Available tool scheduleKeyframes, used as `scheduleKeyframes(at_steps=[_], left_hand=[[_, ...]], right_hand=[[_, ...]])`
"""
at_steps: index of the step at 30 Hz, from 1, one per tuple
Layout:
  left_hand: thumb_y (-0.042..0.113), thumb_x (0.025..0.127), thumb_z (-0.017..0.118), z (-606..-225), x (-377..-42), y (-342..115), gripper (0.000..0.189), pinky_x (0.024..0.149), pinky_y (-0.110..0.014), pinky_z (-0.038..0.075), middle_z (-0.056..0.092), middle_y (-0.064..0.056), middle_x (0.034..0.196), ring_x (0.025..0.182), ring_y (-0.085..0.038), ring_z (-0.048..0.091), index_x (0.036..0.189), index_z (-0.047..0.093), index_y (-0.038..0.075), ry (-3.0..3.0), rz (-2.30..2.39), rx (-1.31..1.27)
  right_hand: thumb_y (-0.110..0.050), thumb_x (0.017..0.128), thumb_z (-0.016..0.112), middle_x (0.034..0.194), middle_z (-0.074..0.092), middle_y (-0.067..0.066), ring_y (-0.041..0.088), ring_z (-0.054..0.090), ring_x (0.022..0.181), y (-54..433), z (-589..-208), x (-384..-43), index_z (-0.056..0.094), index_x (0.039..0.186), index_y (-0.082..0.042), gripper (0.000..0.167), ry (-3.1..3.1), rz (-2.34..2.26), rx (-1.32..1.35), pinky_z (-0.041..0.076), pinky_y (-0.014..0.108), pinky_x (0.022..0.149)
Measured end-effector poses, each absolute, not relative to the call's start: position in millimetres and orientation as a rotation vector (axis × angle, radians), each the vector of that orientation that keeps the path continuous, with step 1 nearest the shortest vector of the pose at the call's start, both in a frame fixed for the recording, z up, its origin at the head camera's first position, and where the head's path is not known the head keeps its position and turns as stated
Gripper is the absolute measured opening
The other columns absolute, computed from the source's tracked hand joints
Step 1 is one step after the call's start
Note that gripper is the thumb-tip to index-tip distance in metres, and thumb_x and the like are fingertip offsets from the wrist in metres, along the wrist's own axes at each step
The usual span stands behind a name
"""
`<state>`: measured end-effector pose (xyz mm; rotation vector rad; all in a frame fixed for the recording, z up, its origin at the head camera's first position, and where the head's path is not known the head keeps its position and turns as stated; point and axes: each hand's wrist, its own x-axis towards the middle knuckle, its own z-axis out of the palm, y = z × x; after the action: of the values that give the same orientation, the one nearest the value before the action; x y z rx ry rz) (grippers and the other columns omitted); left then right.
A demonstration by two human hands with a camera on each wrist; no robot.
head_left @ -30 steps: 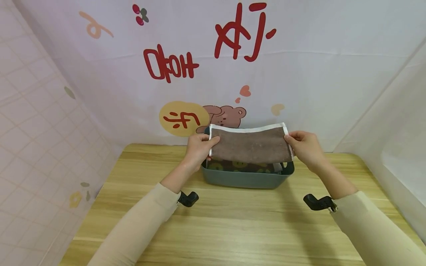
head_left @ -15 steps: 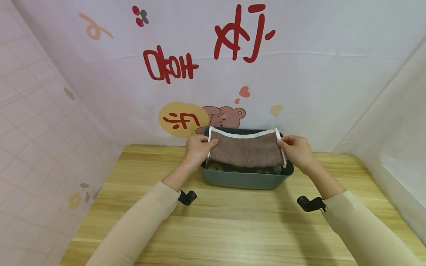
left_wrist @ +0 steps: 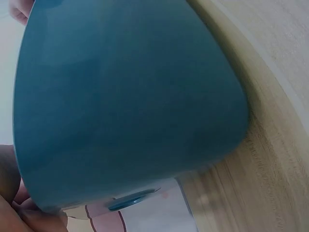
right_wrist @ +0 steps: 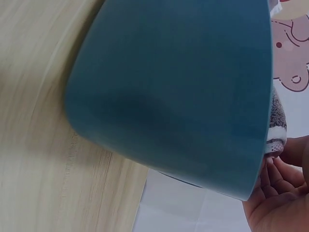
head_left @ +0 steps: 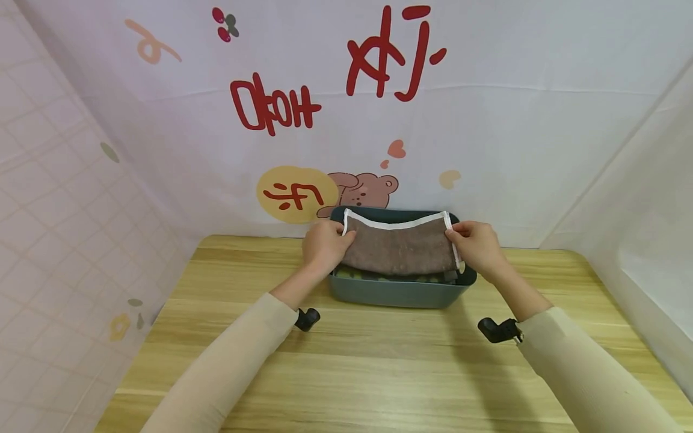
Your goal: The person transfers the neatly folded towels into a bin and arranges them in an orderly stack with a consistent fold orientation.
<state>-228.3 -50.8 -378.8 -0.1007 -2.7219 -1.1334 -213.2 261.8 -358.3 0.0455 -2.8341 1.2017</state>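
Observation:
A brown towel (head_left: 400, 248) with white edging sags between both hands over a teal plastic basin (head_left: 403, 294), its lower part inside the rim. My left hand (head_left: 325, 245) pinches the towel's left edge, thumb on top; in the left wrist view, the fingers (left_wrist: 36, 217) show at the basin's rim. The right edge is pinched by my right hand (head_left: 479, 245); in the right wrist view, that hand (right_wrist: 285, 193) grips a white-edged corner just beyond the basin wall (right_wrist: 169, 96). Beneath the towel, a dark cloth with a green pattern (head_left: 352, 273) shows in part.
The basin stands on a wooden table (head_left: 379, 367), near its back edge. A white printed curtain (head_left: 503, 120) hangs directly behind it, and a pale gridded one (head_left: 65, 210) is at the left. Black camera mounts (head_left: 500, 331) jut from the wrists.
Both hands have lowered the towel into the basin and come slightly closer together. The towel's top edge sags more, and the basin's back rim has come into view.

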Motion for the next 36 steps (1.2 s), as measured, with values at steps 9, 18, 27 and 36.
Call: scheduleKeyframes(at_steps=[9,18,27,36], left_hand=[[0.023,0.098,0.075,-378.0,-224.3,-49.9,0.015,0.051,-0.034,0.044,0.068,0.0,0.066,0.062,-0.018,0.062,0.089,0.084,0.014,-2.74,-1.052,-0.136],[0.018,0.1,0.073,-367.2,-220.9,-60.6,0.017,0.062,-0.037,0.056,0.078,-0.008,0.093,0.074,-0.022,0.07,0.106,0.082,0.005,-2.627,-1.128,-0.184],[0.02,0.1,0.072,-357.6,-212.8,-79.5,0.018,0.049,-0.032,0.04,0.074,-0.006,0.09,0.057,-0.02,0.056,0.108,0.08,0.007,-2.518,-1.116,-0.216],[0.019,0.1,0.069,-357.1,-200.3,-117.0,0.028,0.075,-0.045,0.053,0.074,-0.014,0.114,0.091,-0.03,0.067,0.122,0.075,0.002,-2.496,-1.044,-0.326]], right_hand=[[-0.011,0.106,0.06,0.116,0.069,0.034,0.043,0.069,0.103,260.7,-360.0,-212.1,0.053,0.139,0.016,0.043,-2.878,1.111,0.085,0.056,0.033,0.071],[-0.003,0.105,0.057,0.121,0.067,0.036,0.047,0.072,0.099,274.4,-350.5,-202.4,0.051,0.141,0.015,0.041,-2.81,1.21,0.134,0.063,0.034,0.069],[-0.021,0.109,0.057,0.123,0.067,0.034,0.002,0.07,0.089,299.1,-341.0,-184.1,0.057,0.138,0.011,0.043,-2.707,1.166,0.222,0.057,0.018,0.066],[-0.039,0.109,0.055,0.139,0.059,0.029,0.046,0.06,0.121,326.1,-334.5,-156.6,0.052,0.147,0.003,0.056,-2.815,1.013,0.181,0.049,0.024,0.082]])
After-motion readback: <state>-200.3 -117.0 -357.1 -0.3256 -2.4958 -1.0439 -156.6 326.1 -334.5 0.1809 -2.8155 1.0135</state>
